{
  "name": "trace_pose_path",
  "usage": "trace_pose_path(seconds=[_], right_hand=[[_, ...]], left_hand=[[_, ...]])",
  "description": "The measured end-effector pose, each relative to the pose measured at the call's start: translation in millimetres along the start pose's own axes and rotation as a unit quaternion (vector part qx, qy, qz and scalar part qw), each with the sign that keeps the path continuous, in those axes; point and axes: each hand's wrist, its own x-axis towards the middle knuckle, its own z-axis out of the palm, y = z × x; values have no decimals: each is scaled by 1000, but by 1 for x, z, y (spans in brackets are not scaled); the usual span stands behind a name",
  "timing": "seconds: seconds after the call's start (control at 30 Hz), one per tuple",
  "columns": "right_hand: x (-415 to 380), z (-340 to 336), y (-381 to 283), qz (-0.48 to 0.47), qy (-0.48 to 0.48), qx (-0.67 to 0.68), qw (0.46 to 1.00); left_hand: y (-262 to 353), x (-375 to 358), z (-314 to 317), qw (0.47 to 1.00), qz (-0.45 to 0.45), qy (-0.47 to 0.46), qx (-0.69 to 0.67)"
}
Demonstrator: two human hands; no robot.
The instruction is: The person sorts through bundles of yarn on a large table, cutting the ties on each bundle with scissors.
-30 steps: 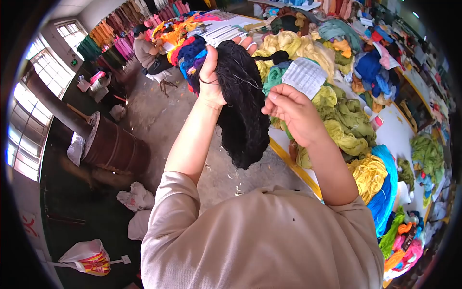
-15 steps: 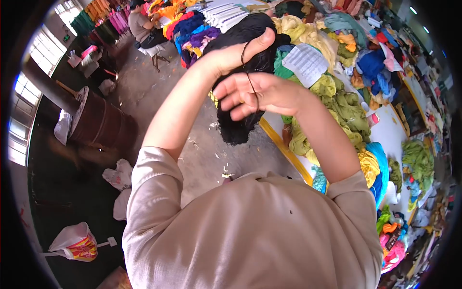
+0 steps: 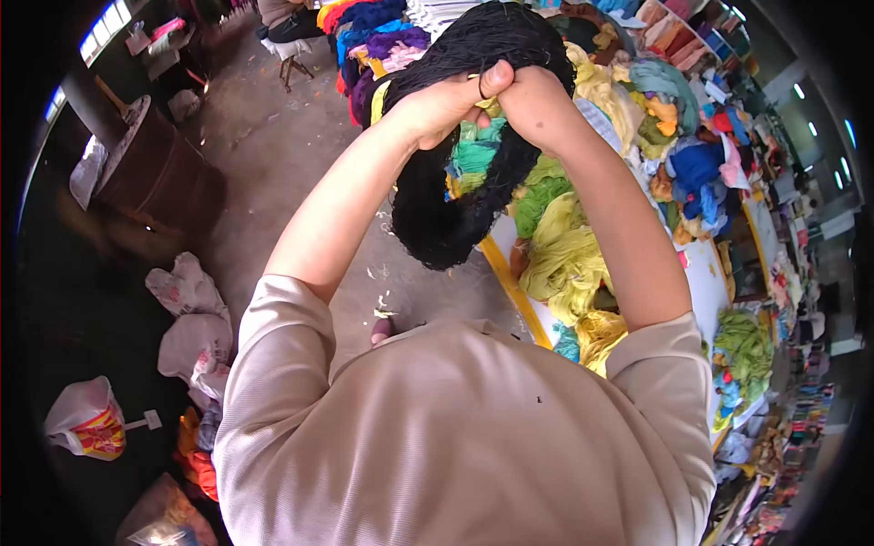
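Observation:
A large skein of black yarn (image 3: pixel 446 232) hangs as an open loop in front of me, with green yarn (image 3: pixel 475 155) showing through its middle. My left hand (image 3: pixel 437 111) is closed at the near side of the loop, its thumb pointing right and a thin dark strand crossing that thumb. Against it, my right hand (image 3: pixel 539 107) is closed too, its fingers bent inward and mostly hidden behind the wrist. Both hands meet at the black strands; exactly how the fingers grip them is hidden.
To the right, a white table with a yellow edge (image 3: pixel 512 287) bears heaps of yellow-green yarn (image 3: pixel 564 250) and blue yarn (image 3: pixel 696 168). A rusty drum (image 3: pixel 159 164) and white plastic bags (image 3: pixel 187 291) stand left. A seated person (image 3: pixel 296 23) is at the back.
My hands have come together, the right fingers going from spread to closed. The black skein now hangs as an open loop around them. My view has shifted slightly.

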Motion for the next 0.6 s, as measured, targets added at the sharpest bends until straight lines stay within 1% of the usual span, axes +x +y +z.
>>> trace_pose_path(seconds=[0.03, 0.1, 0.13, 0.17, 0.2, 0.23, 0.27, 0.3, 0.33, 0.37, 0.4, 0.43, 0.47, 0.53, 0.57, 0.6], right_hand=[[2, -1, -1, -2, -3, -9, 1000], [3, -7, -2, -55, -24, -115, 992], [9, -5, 9, -154, 20, -210, 965], [10, -2, 13, -178, 58, -193, 963], [11, -1, 16, -201, 96, -173, 959], [15, -3, 16, -246, 116, -192, 943], [18, -10, 17, -246, 116, -194, 942], [20, -19, 18, -290, 131, -309, 896], [20, -27, 11, -330, 145, -418, 834], [13, -36, -4, -222, 129, -280, 925], [19, -41, -2, -170, 131, -191, 958], [31, -50, 4, -116, 131, -100, 979], [41, -59, 11, -129, 112, -54, 984], [45, -69, 18, -181, 156, -62, 969], [54, -87, 22, -35, 110, -91, 989], [59, -88, 32, -94, 116, -6, 989]], left_hand=[[2, -3, 0, 1000, 16, 5, -2], [-4, -4, -11, 999, -4, 30, 43], [0, -9, -10, 998, -19, 42, 53], [-2, -15, -4, 997, -6, 76, 18], [-3, -21, -11, 998, -19, 59, -15], [0, -28, -15, 997, -32, 42, -48], [7, -39, -8, 996, 18, 58, -60], [3, -36, -11, 995, 21, 60, -82], [5, -54, -18, 999, 15, 44, 11], [0, -60, -30, 999, -22, 13, 23], [-5, -67, -37, 1000, -14, 16, 19], [-14, -72, -47, 999, 11, 33, -13], [-19, -77, -53, 997, 37, 50, -44], [-25, -89, -66, 992, 26, 76, -96], [-31, -94, -71, 990, 27, 83, -110], [-37, -98, -75, 987, 24, 98, -125]])
